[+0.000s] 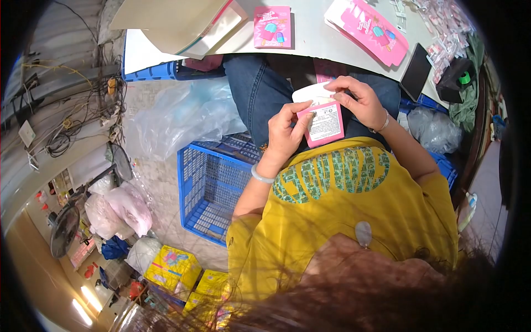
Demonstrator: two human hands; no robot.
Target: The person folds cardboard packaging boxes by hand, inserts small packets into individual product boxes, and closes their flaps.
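Observation:
A small pink box (325, 125) with a white printed back panel is held over my lap, just in front of my yellow shirt. Its white flap (310, 93) stands up at the top end. My left hand (286, 130), with a pale bangle at the wrist, grips the box's left side between thumb and fingers. At the upper right edge, my right hand (358, 100) pinches the flap area with thumb and bent fingers. Whether anything small sits between those right fingertips cannot be made out.
On the white table (232, 41) lie a pink popsicle-print box (272, 27), a stack of pink flat cartons (369, 30), a dark phone-like slab (414, 72) and many small packets (442, 39). A blue crate (213, 191) and plastic sheeting (188, 113) are at my left.

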